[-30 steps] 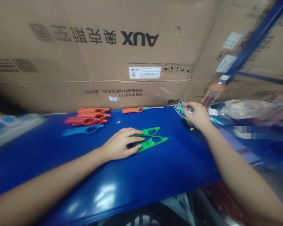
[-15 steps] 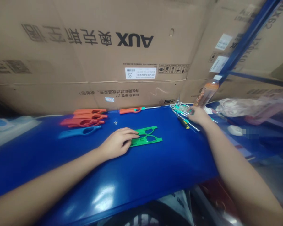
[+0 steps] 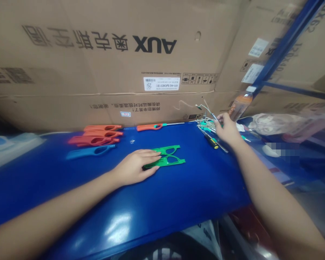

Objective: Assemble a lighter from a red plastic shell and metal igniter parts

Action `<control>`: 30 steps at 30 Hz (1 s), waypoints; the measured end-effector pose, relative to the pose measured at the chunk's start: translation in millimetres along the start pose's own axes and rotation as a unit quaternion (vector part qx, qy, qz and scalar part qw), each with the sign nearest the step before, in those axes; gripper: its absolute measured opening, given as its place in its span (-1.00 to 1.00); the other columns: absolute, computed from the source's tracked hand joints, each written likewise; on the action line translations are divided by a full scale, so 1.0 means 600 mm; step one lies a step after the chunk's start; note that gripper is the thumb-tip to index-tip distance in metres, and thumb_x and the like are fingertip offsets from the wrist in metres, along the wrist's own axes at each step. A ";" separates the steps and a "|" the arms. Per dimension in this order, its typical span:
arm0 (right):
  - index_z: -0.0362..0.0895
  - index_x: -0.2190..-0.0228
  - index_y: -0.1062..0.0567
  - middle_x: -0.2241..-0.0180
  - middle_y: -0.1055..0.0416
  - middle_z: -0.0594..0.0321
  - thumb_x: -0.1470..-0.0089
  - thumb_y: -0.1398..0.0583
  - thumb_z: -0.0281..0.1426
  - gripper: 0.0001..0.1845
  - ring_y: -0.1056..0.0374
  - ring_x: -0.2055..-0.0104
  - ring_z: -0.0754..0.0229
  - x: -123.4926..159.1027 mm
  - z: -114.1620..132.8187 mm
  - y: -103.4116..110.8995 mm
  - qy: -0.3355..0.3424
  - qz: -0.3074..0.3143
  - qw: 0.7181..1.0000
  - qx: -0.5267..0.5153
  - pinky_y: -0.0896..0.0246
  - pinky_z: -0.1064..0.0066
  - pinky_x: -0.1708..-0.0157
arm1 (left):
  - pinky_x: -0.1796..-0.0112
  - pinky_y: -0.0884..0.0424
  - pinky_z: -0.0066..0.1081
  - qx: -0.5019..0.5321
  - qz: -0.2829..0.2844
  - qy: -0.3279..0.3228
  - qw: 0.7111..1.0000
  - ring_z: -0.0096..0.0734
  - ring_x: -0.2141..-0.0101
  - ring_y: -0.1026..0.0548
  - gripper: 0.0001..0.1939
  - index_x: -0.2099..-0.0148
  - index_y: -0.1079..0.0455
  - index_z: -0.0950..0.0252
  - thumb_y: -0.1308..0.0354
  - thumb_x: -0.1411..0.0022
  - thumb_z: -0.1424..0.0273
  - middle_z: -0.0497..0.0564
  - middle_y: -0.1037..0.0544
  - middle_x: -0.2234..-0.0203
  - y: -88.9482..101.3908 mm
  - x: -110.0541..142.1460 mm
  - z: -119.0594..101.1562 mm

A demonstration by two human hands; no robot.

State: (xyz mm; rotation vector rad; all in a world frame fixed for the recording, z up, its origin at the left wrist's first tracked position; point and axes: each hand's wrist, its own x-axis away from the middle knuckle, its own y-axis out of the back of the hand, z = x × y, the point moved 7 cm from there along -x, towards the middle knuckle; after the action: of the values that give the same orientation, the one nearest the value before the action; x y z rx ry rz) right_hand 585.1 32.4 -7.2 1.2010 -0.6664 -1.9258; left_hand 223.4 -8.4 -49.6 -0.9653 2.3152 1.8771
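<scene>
Left hand (image 3: 134, 167) lies flat, fingers spread open, pressing on the near ends of two green plastic shells (image 3: 166, 156) lying side by side mid blue surface (image 3: 162, 195). Right hand (image 3: 226, 128) at the far right edge, fingers pinched closed on a thin wire part (image 3: 205, 107) lifted just above a heap of metal parts (image 3: 205, 123). Screwdriver (image 3: 211, 141) lies just beside that hand. Far left: orange shells (image 3: 97, 135) stacked, blue shell (image 3: 90, 151) in front. One orange lighter (image 3: 154, 126) lies along the cardboard box (image 3: 110, 61).
</scene>
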 end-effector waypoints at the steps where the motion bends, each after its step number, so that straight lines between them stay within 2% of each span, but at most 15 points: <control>1: -0.07 0.23 -0.34 0.32 -0.46 0.12 -0.17 -0.11 -0.30 -0.86 -0.38 0.26 0.05 0.005 0.016 0.005 0.018 -0.006 0.999 -0.035 -0.26 0.29 0.22 | -0.15 -0.42 -0.10 0.002 -0.001 0.000 1.000 -0.16 -0.09 -0.52 -0.62 -0.15 -0.48 0.17 -0.14 -0.32 0.28 0.07 -0.55 -0.08 0.001 0.001 0.002; 3: -0.05 0.25 -0.35 0.38 -0.43 0.21 -0.19 -0.12 -0.20 -0.81 -0.35 0.31 0.11 0.017 0.049 0.005 0.062 0.015 0.993 -0.096 -0.25 0.33 0.25 | -0.14 -0.43 -0.08 0.005 -0.003 -0.002 1.000 -0.15 -0.07 -0.53 -0.62 -0.14 -0.49 0.17 -0.15 -0.30 0.30 0.07 -0.55 -0.07 0.006 0.003 0.006; 6: -0.04 0.25 -0.41 0.40 -0.43 0.27 -0.19 -0.15 -0.07 -0.70 -0.34 0.33 0.15 0.041 0.100 -0.009 0.133 0.091 0.976 -0.147 -0.24 0.36 0.26 | -0.11 -0.46 -0.07 -0.002 -0.005 -0.003 1.000 -0.13 -0.04 -0.55 -0.63 -0.11 -0.51 0.17 -0.17 -0.27 0.32 0.07 -0.58 -0.04 0.017 0.007 0.014; 10: -0.05 0.29 -0.49 0.28 -0.52 0.22 -0.24 -0.12 -0.07 -0.68 -0.40 0.23 0.11 0.080 0.157 -0.039 0.216 0.198 0.938 -0.185 -0.28 0.32 0.20 | -0.09 -0.47 -0.08 -0.016 -0.014 0.002 1.000 -0.11 -0.02 -0.57 -0.65 -0.05 -0.56 0.20 -0.21 -0.23 0.28 0.09 -0.60 -0.01 0.025 0.008 0.018; 13: -0.05 0.31 -0.53 0.29 -0.55 0.23 -0.26 -0.12 -0.10 -0.68 -0.43 0.25 0.13 0.110 0.188 -0.062 0.253 0.262 0.909 -0.201 -0.30 0.32 0.20 | -0.09 -0.47 -0.10 0.000 -0.057 0.030 0.998 -0.13 -0.02 -0.56 -0.64 -0.05 -0.55 0.22 -0.22 -0.24 0.23 0.10 -0.61 0.00 0.030 0.005 0.015; 16: -0.05 0.31 -0.56 0.32 -0.55 0.22 -0.27 -0.12 -0.13 -0.69 -0.44 0.29 0.15 0.133 0.213 -0.071 0.284 0.280 0.892 -0.213 -0.30 0.33 0.23 | -0.05 -0.49 -0.16 0.038 -0.098 0.067 0.992 -0.18 -0.01 -0.55 -0.61 -0.12 -0.49 0.21 -0.22 -0.28 0.23 0.08 -0.61 0.02 0.031 0.001 0.012; 19: -0.04 0.19 -0.56 0.23 -0.57 0.20 -0.29 -0.10 -0.17 -0.71 -0.46 0.24 0.13 0.146 0.229 -0.071 0.297 0.278 0.885 -0.226 -0.32 0.31 0.19 | -0.04 -0.48 -0.17 0.067 -0.110 0.069 0.989 -0.20 0.00 -0.53 -0.61 -0.13 -0.47 0.20 -0.21 -0.30 0.24 0.08 -0.61 0.03 0.028 -0.001 0.009; 23: 0.00 0.04 -0.52 0.09 -0.55 0.19 -0.30 -0.10 -0.20 -0.70 -0.47 0.13 0.12 0.156 0.242 -0.067 0.305 0.283 0.880 -0.230 -0.31 0.31 0.12 | 0.02 -0.46 -0.19 0.068 -0.113 0.037 0.991 -0.23 0.08 -0.54 -0.78 0.04 -0.53 0.23 -0.18 -0.34 0.29 0.06 -0.64 0.17 0.025 -0.002 0.006; 27: 0.01 0.04 -0.52 0.20 -0.57 0.24 -0.28 -0.12 -0.19 -0.70 -0.46 0.25 0.15 0.158 0.239 -0.067 0.299 0.309 0.882 -0.190 -0.27 0.35 0.25 | 0.09 -0.45 -0.23 0.060 -0.129 0.046 0.989 -0.27 0.19 -0.53 -0.83 0.13 -0.54 0.26 -0.18 -0.35 0.31 0.05 -0.64 0.27 0.029 -0.001 0.012; 30: -0.01 0.13 -0.53 0.34 -0.54 0.27 -0.29 -0.11 -0.15 -0.71 -0.41 0.36 0.19 0.156 0.232 -0.069 0.302 0.323 0.886 -0.140 -0.18 0.39 0.37 | 0.12 -0.45 -0.24 0.058 -0.141 0.054 0.987 -0.28 0.22 -0.53 -0.83 0.13 -0.56 0.25 -0.20 -0.34 0.31 0.05 -0.64 0.28 0.031 0.001 0.016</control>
State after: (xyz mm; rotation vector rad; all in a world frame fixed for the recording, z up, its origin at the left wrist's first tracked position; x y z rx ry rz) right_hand 420.0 -14.7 -27.3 1.1185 -0.3590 -0.9711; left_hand 210.9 1.6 -35.9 -1.3261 2.1736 1.6013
